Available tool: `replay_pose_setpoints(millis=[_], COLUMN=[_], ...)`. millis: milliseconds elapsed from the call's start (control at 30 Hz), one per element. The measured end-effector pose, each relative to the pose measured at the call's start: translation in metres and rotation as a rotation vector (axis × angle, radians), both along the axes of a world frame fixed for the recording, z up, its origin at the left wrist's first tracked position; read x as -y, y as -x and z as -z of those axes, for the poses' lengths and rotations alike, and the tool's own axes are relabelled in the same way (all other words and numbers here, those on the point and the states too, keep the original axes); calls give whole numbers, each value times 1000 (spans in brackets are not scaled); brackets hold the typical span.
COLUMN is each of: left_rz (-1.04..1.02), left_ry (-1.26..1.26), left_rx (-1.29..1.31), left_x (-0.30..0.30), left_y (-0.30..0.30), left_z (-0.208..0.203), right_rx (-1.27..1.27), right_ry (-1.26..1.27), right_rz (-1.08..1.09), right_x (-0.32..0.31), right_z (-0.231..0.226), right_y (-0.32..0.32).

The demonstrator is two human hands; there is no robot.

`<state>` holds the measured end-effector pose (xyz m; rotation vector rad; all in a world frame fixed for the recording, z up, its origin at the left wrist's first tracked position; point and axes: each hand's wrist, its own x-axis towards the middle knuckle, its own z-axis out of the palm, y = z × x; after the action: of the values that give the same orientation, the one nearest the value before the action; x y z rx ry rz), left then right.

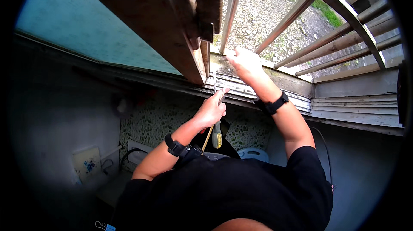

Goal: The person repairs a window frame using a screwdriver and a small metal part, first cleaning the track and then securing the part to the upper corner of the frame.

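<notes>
screwdriver [217,128] gripped in l hand [209,111], grey-yellow handle [217,139] hanging below, shaft [214,82] up at window track [241,86] by brown frame [142,20]. r hand [248,67] over sill [293,81] nr metal bars [286,23], palm hidden, can't tell if holding anything. black band [271,107] on r wrist.

Screwdriver [217,136] partly hidden by left hand [210,110], blue clip [110,227] cut off below

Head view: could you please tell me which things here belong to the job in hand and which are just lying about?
Likely in the job:
- screwdriver, at the left hand
- window track, near the right hand

Probably just about:
- light-blue plastic item
- blue clip
- dark cable
</notes>
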<state>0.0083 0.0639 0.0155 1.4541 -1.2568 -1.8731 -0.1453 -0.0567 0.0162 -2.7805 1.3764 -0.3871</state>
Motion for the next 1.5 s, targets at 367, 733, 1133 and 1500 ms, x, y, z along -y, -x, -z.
replay_pose_setpoints(millis=[367,733,1133,1500], left_rz=[-8,-35,-103,-91], left_ry=[21,49,61,64], left_rx=[-11,26,101,113], left_x=[4,5,13,9], left_y=[11,8,18,18], left_z=[10,8,17,23], right_rx=[69,-59,933,17], right_ry=[238,222,-854,226], right_rz=[132,195,650,44], right_x=[-17,-28,-26,-38], right_z=[12,12,66,31], right_y=[23,32,97,9])
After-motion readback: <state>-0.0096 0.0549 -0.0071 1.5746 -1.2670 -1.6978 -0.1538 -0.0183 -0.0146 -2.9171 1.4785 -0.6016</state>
